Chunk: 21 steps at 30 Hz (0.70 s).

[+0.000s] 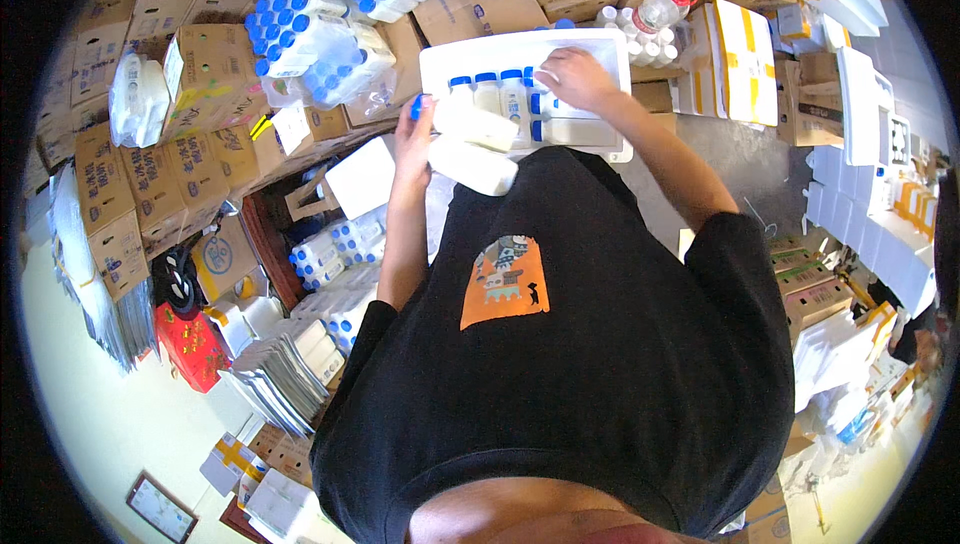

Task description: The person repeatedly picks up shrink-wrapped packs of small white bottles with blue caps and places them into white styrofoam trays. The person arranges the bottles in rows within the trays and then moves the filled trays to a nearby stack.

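Observation:
A white foam box [621, 78] lies before me with several white plastic bottles with blue caps [512, 97] in it, some upright in the picture and some lying crosswise at the right. My left hand [415, 140] is at the box's near left corner, closed round the capped ends of two white bottles [474, 163] whose bases point towards my body. My right hand [576, 78] reaches over the right part of the box, its fingers on a blue-capped bottle; whether it grips this bottle I cannot tell.
Shrink-wrapped blue-capped bottles [300, 26] stand on cardboard cartons [217, 71] at the left. Beyond the box's right end are a large clear jug with a red cap [661, 7] and white bottles. Taped foam boxes [739, 63] stand farther right. A white foam lid [364, 178] leans below my left hand.

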Tool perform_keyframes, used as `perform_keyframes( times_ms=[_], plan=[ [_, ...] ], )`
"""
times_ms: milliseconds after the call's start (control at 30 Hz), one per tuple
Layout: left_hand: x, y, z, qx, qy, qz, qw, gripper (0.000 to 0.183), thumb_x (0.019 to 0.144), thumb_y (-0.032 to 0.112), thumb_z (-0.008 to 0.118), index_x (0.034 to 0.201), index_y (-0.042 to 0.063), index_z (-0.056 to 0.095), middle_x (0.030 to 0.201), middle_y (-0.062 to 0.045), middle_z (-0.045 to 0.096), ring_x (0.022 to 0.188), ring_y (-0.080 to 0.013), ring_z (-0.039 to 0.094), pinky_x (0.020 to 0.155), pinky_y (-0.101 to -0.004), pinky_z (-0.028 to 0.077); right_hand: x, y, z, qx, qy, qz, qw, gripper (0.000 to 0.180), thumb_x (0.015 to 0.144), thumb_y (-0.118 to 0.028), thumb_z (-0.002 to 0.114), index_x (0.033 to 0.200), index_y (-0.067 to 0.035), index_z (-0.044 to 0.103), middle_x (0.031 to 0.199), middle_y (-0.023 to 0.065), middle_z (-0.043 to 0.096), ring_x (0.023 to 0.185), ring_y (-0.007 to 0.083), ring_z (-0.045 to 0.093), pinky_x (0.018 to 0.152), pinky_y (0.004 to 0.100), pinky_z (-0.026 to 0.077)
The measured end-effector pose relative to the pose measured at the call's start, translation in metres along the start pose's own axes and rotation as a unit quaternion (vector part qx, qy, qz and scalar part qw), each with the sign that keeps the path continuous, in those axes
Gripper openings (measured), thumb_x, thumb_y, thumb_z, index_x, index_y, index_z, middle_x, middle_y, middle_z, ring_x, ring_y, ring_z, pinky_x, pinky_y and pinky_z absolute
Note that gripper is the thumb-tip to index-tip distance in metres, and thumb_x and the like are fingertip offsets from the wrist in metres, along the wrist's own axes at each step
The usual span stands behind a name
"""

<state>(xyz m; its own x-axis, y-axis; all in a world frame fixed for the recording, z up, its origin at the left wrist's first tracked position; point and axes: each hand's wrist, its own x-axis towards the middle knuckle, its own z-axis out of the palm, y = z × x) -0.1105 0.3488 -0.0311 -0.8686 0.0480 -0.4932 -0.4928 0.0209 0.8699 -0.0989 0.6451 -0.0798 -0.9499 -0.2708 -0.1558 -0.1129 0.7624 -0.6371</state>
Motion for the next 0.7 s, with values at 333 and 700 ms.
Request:
perform_keyframes(
  times_ms=[333, 700],
  plan=[
    [0.02, 0.005, 0.073, 0.197, -0.064, 0.091, 0.974, 0.042, 0.097, 0.036, 0.066, 0.123, 0.003, 0.063, 0.099, -0.008, 0.07, 0.078, -0.0141, 0.063, 0.072, -0.0296, 0.051, -0.015, -0.053, -0.001, 0.235, -0.068, 0.056, 0.968, 0.107, 0.083, -0.075, 0.059, 0.135, 0.016, 0.041, 0.114, 0.0331, 0.064, 0.105, 0.0441, 0.066, 0.093, 0.0436, 0.052],
    [0.046, -0.02, 0.062, 0.705, -0.088, 0.235, 0.663, 0.069, 0.088, 0.049, 0.066, 0.142, 0.01, 0.046, 0.127, -0.02, 0.064, 0.135, -0.0439, 0.042, 0.114, -0.0571, 0.028, 0.006, -0.044, 0.043, 0.035, -0.132, 0.155, 0.978, 0.048, 0.089, -0.04, 0.064, 0.111, 0.002, 0.065, 0.107, 0.0248, 0.069, 0.098, 0.0388, 0.069, 0.085, 0.0482, 0.055]
  ],
)
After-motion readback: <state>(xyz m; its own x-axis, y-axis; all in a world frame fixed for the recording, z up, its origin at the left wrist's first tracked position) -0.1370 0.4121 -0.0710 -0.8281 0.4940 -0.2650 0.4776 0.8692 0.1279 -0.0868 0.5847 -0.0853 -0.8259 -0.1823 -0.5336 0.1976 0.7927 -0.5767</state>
